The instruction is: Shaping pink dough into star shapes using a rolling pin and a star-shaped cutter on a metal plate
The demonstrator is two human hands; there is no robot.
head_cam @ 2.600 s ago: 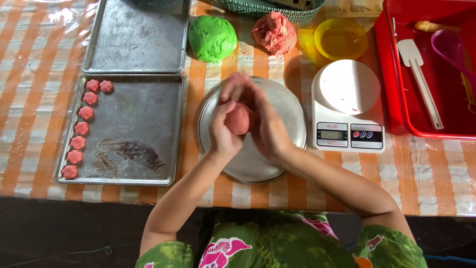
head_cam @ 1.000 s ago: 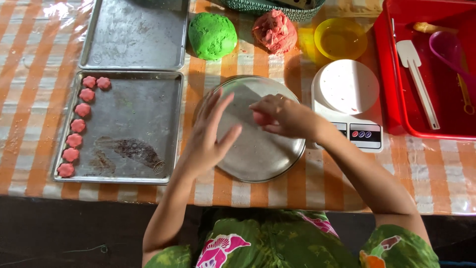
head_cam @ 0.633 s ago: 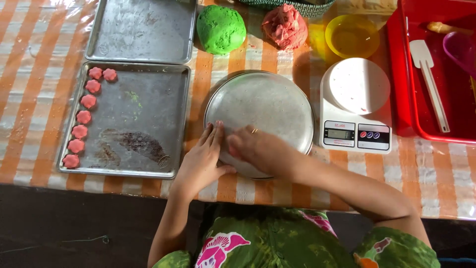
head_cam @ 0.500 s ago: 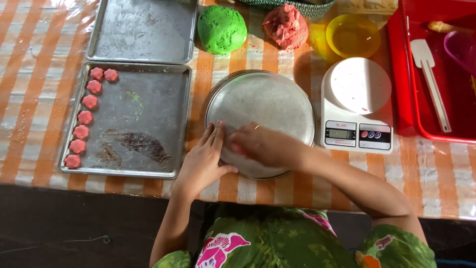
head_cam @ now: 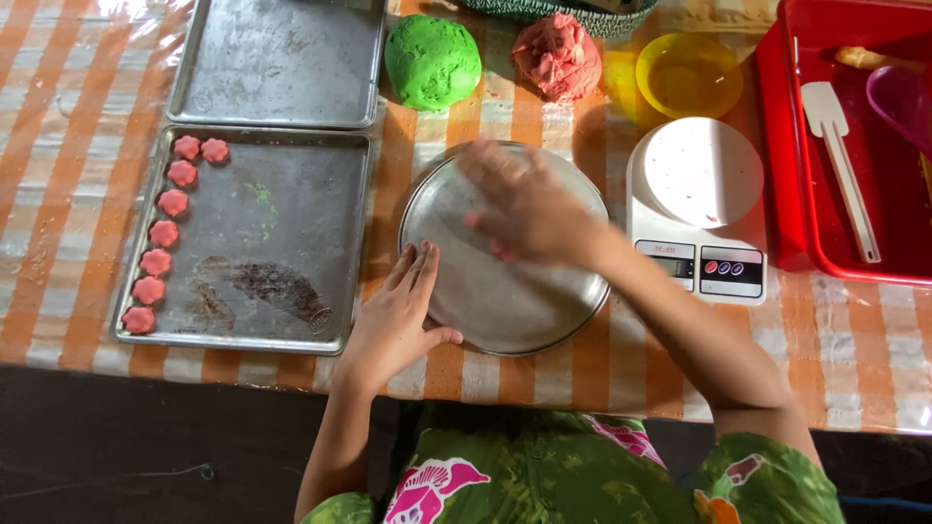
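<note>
Your right hand (head_cam: 529, 209) lies palm down over the middle of the round metal plate (head_cam: 505, 311), fingers spread and blurred, reaching toward the plate's far left rim; a sliver of pink dough (head_cam: 502, 255) shows under the heel of the palm, so the piece sits pressed between hand and plate, though you cannot tell how much of it the fingers cover. Your forearm runs in from the near right edge of the table (head_cam: 58, 116), crossing the plate's right rim. Your left hand (head_cam: 398, 315) rests flat and released at the plate's near left rim, fingers straight and together pointing away from you, thumb stretched along the rim, holding nothing. On the table's left side, the near baking tray (head_cam: 262, 243) carries a row of small pink flower shapes (head_cam: 160, 233) along its left edge. The green dough ball (head_cam: 432, 60) and pink dough lump (head_cam: 556, 56) sit by the far edge, beyond the plate.
</note>
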